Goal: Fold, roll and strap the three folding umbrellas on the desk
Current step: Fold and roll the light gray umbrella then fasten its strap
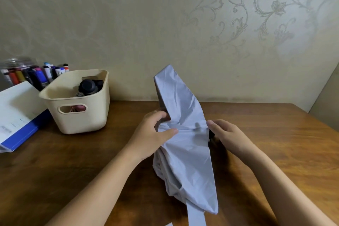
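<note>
Umbrella (pixel 185 134) pale grey-blue, plain; basket (pixel 80 115) cream; tabletop (pixel 275 143) brown wood grain; folder (pixel 20 134) blue-edged white; wall (pixel 165 24) beige with scrollwork pattern.

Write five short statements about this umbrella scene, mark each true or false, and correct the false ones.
1. The left hand and the right hand both hold the grey umbrella. True.
2. The strap is fastened round the umbrella. False: it hangs loose at the near end.
3. The cream basket stands left of the umbrella. True.
4. The basket holds nothing. False: a black object lies in it.
5. The markers lie in the basket. False: they stand upright behind it.
</note>
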